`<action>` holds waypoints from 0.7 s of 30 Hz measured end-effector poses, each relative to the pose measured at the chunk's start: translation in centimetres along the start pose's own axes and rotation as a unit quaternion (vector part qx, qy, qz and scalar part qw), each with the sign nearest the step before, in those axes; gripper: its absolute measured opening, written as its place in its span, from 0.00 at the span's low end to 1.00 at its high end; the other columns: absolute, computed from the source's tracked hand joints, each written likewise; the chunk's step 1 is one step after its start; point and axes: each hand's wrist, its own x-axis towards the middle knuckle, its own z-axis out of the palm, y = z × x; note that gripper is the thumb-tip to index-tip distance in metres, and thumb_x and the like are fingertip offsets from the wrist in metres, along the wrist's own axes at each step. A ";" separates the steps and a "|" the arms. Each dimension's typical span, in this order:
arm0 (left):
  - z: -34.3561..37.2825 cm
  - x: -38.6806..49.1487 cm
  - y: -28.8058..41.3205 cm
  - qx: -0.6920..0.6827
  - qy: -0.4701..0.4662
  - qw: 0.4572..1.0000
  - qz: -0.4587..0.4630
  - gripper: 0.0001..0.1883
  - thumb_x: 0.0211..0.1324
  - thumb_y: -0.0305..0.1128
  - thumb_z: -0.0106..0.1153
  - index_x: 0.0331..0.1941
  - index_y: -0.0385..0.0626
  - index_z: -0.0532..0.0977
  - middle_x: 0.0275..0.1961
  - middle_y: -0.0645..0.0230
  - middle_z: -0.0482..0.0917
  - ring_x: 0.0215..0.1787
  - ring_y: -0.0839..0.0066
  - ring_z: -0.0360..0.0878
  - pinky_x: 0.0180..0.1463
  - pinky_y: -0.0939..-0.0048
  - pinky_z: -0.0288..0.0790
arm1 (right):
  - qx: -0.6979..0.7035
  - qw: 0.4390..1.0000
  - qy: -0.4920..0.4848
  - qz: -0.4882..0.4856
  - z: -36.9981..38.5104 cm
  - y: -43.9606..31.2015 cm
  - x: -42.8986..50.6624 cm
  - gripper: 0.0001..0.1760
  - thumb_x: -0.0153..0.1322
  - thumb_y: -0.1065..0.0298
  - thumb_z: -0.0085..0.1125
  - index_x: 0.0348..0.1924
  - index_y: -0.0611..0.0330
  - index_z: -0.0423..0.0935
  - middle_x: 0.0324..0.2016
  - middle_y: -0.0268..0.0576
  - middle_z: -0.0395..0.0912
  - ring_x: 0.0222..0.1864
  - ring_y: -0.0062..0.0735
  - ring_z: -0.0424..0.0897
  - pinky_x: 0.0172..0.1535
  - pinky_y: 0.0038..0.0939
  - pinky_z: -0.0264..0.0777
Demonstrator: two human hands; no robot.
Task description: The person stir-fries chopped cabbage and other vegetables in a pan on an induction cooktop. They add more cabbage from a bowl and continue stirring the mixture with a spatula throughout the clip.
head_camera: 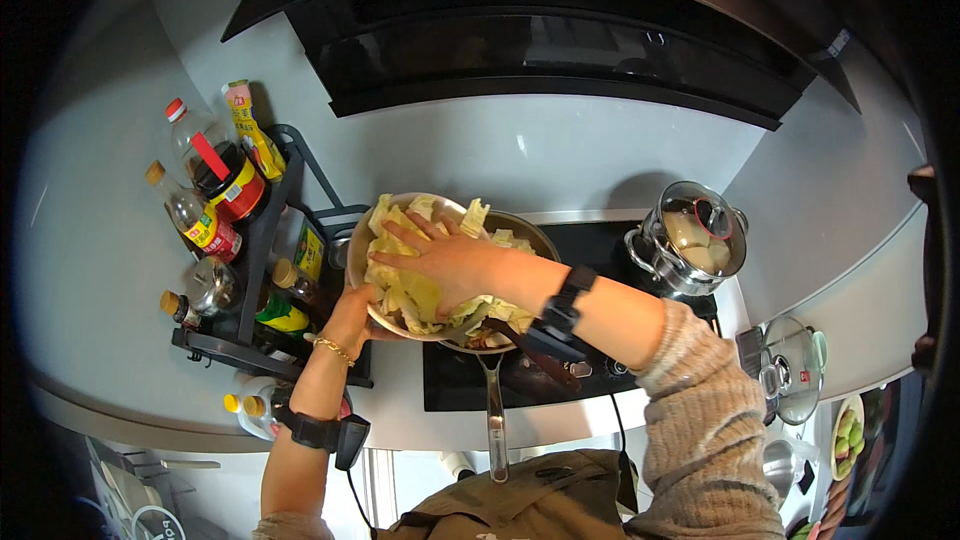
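Observation:
My left hand [361, 321] grips the lower left rim of a pale bowl [358, 255], which is tilted over a frying pan [553, 241]. Cut cabbage leaves [405, 289] fill the bowl, and my right hand [442, 262] lies on them with its fingers spread. More cabbage is in the pan, partly hidden by the bowl and my right forearm. The pan's metal handle [495, 420] points towards me. A dark utensil handle [540, 360] sticks out of the pan beneath my right wrist.
A steel pot with a glass lid [686, 240] stands on the black cooktop [457, 382] at the right. Left of the pan, a dark rack [259, 255] holds bottles and jars. A range hood [555, 45] hangs above. Glass containers [791, 367] stand at the far right.

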 end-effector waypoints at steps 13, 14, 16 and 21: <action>3.4 3.1 -0.6 0.065 0.052 0.989 0.121 0.45 0.50 0.18 0.45 0.78 0.52 0.55 0.69 0.58 0.70 0.63 0.63 0.77 0.60 0.66 0.76 | 0.036 0.994 -0.059 0.082 4.4 3.9 2.0 0.50 0.57 0.74 0.73 0.72 0.37 0.67 0.70 0.55 0.57 0.64 0.69 0.71 0.62 0.47 0.76; 3.4 3.5 -1.0 0.072 0.044 0.987 0.135 0.42 0.56 0.17 0.43 0.78 0.54 0.54 0.75 0.56 0.65 0.75 0.56 0.66 0.73 0.61 0.66 | 0.036 0.996 -0.029 0.074 4.4 4.4 1.9 0.48 0.58 0.78 0.70 0.72 0.39 0.68 0.69 0.56 0.58 0.62 0.66 0.73 0.61 0.47 0.77; 3.2 4.7 -1.0 0.171 0.068 0.944 0.273 0.43 0.57 0.17 0.43 0.78 0.55 0.54 0.76 0.52 0.64 0.76 0.53 0.64 0.76 0.59 0.61 | 0.034 0.996 0.011 0.078 4.2 5.2 1.3 0.47 0.59 0.79 0.69 0.71 0.40 0.68 0.68 0.56 0.59 0.61 0.66 0.74 0.60 0.47 0.77; 3.9 5.8 -1.0 0.280 0.065 0.883 0.370 0.47 0.55 0.13 0.43 0.79 0.64 0.53 0.74 0.48 0.63 0.76 0.47 0.60 0.78 0.54 0.57 | 0.061 0.992 0.033 0.100 5.1 6.1 -1.2 0.45 0.58 0.78 0.69 0.69 0.45 0.70 0.67 0.60 0.60 0.59 0.73 0.73 0.61 0.48 0.77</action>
